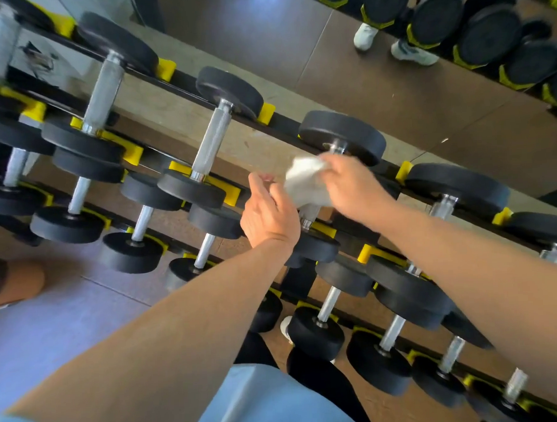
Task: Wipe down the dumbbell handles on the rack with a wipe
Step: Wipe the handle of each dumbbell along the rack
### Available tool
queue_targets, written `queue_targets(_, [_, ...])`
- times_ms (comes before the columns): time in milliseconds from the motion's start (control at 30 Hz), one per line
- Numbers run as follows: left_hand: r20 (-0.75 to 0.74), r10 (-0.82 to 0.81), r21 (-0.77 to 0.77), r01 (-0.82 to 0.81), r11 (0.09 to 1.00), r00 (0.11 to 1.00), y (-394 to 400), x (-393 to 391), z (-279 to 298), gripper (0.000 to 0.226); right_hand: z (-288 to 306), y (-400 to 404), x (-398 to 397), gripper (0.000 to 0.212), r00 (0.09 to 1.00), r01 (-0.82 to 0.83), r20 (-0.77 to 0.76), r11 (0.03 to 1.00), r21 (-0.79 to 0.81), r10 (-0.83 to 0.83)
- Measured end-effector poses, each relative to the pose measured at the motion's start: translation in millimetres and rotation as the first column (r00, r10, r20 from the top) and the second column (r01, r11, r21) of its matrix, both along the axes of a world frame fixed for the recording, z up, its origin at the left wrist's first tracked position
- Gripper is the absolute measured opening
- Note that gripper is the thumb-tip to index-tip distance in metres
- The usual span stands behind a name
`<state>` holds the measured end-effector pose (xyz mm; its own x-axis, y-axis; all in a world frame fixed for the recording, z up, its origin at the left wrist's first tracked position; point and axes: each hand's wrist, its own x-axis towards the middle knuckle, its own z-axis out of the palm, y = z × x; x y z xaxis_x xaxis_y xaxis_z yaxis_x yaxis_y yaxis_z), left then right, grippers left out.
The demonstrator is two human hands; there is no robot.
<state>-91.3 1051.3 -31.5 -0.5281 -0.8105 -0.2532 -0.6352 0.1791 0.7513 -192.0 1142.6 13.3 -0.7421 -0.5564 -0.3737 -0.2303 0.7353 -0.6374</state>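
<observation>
Wipe (pixel 306 182) on dumbbell handle (pixel 309 214), right hand (pixel 353 188) gripping

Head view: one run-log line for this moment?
step: wiping handle | right hand: holds wipe on top-tier dumbbell | left hand: beside wipe, holds nothing | rack

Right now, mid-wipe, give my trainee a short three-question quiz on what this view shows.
1. True or false: the right hand holds the white wipe.
2. Multiple choice: the wipe sits over a dumbbell handle on which tier of the rack? A) top B) middle C) bottom
3. Fill in: the left hand holds ____.

Key
1. True: its fingers are curled round the wipe.
2. A: the handle belongs to a top-tier dumbbell, its far weight showing just beyond the wipe.
3. Nothing: its fingers are loosely curled beside the wipe, and whether it touches the wipe cannot be told.
</observation>
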Motion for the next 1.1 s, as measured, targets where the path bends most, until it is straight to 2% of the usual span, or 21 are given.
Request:
queue_targets(67, [0.009, 0.007, 0.005, -0.007, 1.0, 1.0, 1, 0, -2, 0.024, 8, -9, -12, 0.036, 0.956, 0.015, -0.292, 1.0, -0.015, -0.019])
queue_targets(100, [0.011, 0.008, 0.002, -0.008, 1.0, 1.0, 0, -1, -2, 0.024, 9, -12, -12, 0.037, 0.884, -0.14, -0.448, 0.99, 0.009, 0.13])
queue_targets(167, [0.008, 0.007, -0.004, -0.007, 1.0, 1.0, 1, -1, -3, 0.024, -5, -9, -16, 0.038, 0.56, -0.542, -0.56, 0.781, 0.309, 0.611])
queue_targets(200, [0.009, 0.006, -0.003, -0.006, 1.0, 1.0, 1, -1, -4, 0.023, -11, -6, -19, 0.034, 0.476, -0.594, -0.481, 0.672, 0.442, 0.737])
queue_targets(267, [0.012, -0.002, -0.008, 0.002, 1.0, 1.0, 1, -2, -3, 0.024, -16, 1, -21, 0.035, 0.523, -0.567, -0.374, 0.64, 0.518, 0.766])
queue_targets(367, [0.012, -0.004, -0.015, 0.004, 1.0, 1.0, 1, -2, -5, 0.026, -21, 6, -3, 0.032, 0.617, -0.568, -0.337, 0.699, 0.434, 0.711])
queue_targets(433, [0.003, -0.007, -0.013, 0.007, 1.0, 1.0, 1, -1, -4, 0.028, -21, 7, 15, 0.026, 0.712, -0.576, -0.229, 0.738, 0.351, 0.664])
queue_targets(500, [-0.03, -0.006, -0.02, 0.005, 1.0, 1.0, 1, 0, -3, 0.029, -13, 3, 21, 0.027, 0.907, -0.417, 0.012, 0.896, 0.153, 0.42])
queue_targets(533, [-0.043, -0.003, -0.023, 0.002, 1.0, 0.999, 1, 0, -3, 0.029, -11, -2, 15, 0.03, 0.969, -0.237, 0.089, 0.969, 0.067, 0.231])
queue_targets(600, [-0.046, 0.001, -0.024, -0.002, 1.0, 0.999, 1, 0, -3, 0.025, -8, -11, -2, 0.033, 0.998, 0.054, -0.024, 0.997, -0.049, -0.055])
queue_targets(633, [-0.041, 0.003, -0.027, -0.004, 1.0, 0.999, 1, 0, -3, 0.025, -6, -15, -7, 0.032, 0.983, 0.054, -0.17, 0.996, -0.075, -0.066])
queue_targets(667, [-0.038, 0.003, -0.028, -0.004, 1.0, 0.999, 1, -1, -3, 0.026, -5, -16, -12, 0.03, 0.934, -0.061, -0.355, 0.996, -0.069, 0.033])
queue_targets(700, [-0.037, 0.003, -0.027, -0.004, 1.0, 0.999, 0, -1, -4, 0.028, -10, -15, -18, 0.033, 0.805, -0.288, -0.536, 0.957, 0.02, 0.254])
queue_targets(733, [-0.039, 0.004, -0.024, -0.005, 1.0, 0.999, 0, -1, -4, 0.03, -19, -10, -25, 0.036, 0.616, -0.505, -0.604, 0.842, 0.191, 0.506])
queue_targets(767, [-0.041, 0.006, -0.024, -0.007, 1.0, 0.999, 1, -1, -4, 0.031, -26, -3, -31, 0.037, 0.476, -0.607, -0.567, 0.717, 0.342, 0.673])
queue_targets(800, [-0.045, 0.007, -0.029, -0.008, 1.0, 0.999, 1, -1, -4, 0.031, -31, 4, -34, 0.038, 0.444, -0.63, -0.493, 0.652, 0.421, 0.748])
queue_targets(867, [-0.049, 0.004, -0.037, -0.006, 0.999, 0.999, 1, -1, -5, 0.03, -32, 15, -29, 0.047, 0.495, -0.62, -0.4, 0.636, 0.459, 0.771])
queue_targets(1000, [-0.038, 0.001, -0.032, -0.002, 1.0, 0.999, 0, -1, -5, 0.027, -36, 23, 8, 0.048, 0.655, -0.558, -0.396, 0.765, 0.322, 0.644])
queue_targets(1033, [-0.037, 0.0, -0.026, -0.001, 1.0, 0.999, 0, -1, -5, 0.025, -33, 22, 15, 0.047, 0.772, -0.516, -0.282, 0.82, 0.245, 0.57])
queue_targets(1067, [-0.04, -0.001, -0.02, 0.0, 1.0, 0.999, 0, -1, -5, 0.023, -29, 19, 19, 0.048, 0.909, -0.405, -0.054, 0.906, 0.124, 0.414])
queue_targets(1100, [-0.042, -0.002, -0.017, 0.001, 1.0, 0.999, 0, 0, -4, 0.022, -23, 14, 19, 0.049, 0.96, -0.193, 0.205, 0.981, -0.009, 0.19])
